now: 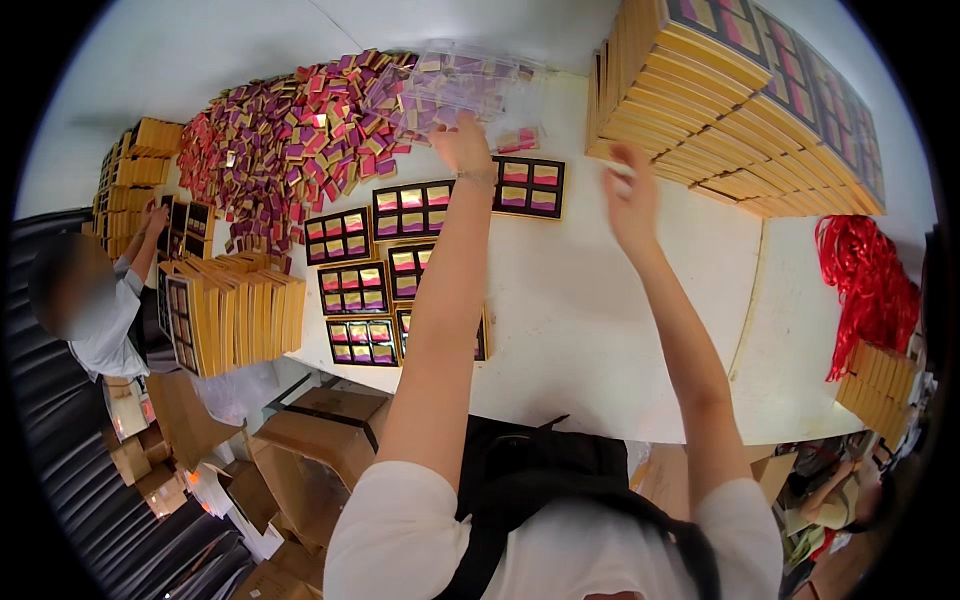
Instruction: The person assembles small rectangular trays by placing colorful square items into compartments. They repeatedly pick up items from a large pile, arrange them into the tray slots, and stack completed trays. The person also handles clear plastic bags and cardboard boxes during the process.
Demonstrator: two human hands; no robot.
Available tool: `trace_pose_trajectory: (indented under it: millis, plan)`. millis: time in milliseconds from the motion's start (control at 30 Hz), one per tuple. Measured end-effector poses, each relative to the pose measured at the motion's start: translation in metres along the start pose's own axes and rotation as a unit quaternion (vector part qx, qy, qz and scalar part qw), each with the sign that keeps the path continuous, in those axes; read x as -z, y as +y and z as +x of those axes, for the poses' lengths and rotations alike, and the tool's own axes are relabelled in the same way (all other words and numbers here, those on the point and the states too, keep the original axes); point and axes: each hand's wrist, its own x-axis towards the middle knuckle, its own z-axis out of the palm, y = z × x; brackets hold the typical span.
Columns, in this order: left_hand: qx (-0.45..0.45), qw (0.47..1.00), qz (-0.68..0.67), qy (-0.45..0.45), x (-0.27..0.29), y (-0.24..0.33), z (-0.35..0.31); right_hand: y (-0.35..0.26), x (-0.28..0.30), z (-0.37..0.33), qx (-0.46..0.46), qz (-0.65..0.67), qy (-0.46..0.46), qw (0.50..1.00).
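Observation:
My left hand (464, 148) reaches to the far side of the table, its fingers closed at the near edge of a clear plastic lid (455, 88) among several overlapping clear lids. A flat box (528, 187) with four gold, pink and purple wrapped pieces in a dark insert lies just right of my left wrist. More filled boxes (352, 289) stand in rows to the left, partly hidden under my left forearm. My right hand (632, 200) hovers over the table beside the tall stack of boxes (700, 110); its fingers are curled and smeared by motion.
A large heap of small wrapped pieces (290, 140) spreads at the far left. Upright boxes (235, 312) stand near the left edge, where another person (100, 290) works. Red ribbons (865, 290) and a small box stack (877, 392) lie right. Cardboard cartons (315, 450) stand below the table.

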Motion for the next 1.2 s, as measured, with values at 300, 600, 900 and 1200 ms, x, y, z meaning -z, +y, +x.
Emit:
trace_pose_trajectory:
  millis: [300,600,900,1200]
  plan:
    - [-0.177,0.864,0.346,-0.319,0.073,-0.032,0.022,-0.008,-0.179,0.167,0.083,-0.489,-0.253,0.831]
    - [-0.369,0.611,0.552,-0.432,0.096,-0.022,0.032,-0.027,-0.053,0.038,0.055,-0.107,-0.231,0.965]
    - [-0.315,0.642,0.46,-0.527,0.071,-0.042,-0.029,0.038,-0.003,-0.049,-0.052,-0.156,-0.165,0.972]
    - [-0.063,0.861,0.114,-0.492,0.083,-0.099,-0.051,0.019,0.014,-0.098,-0.043,-0.409,-0.248,0.877]
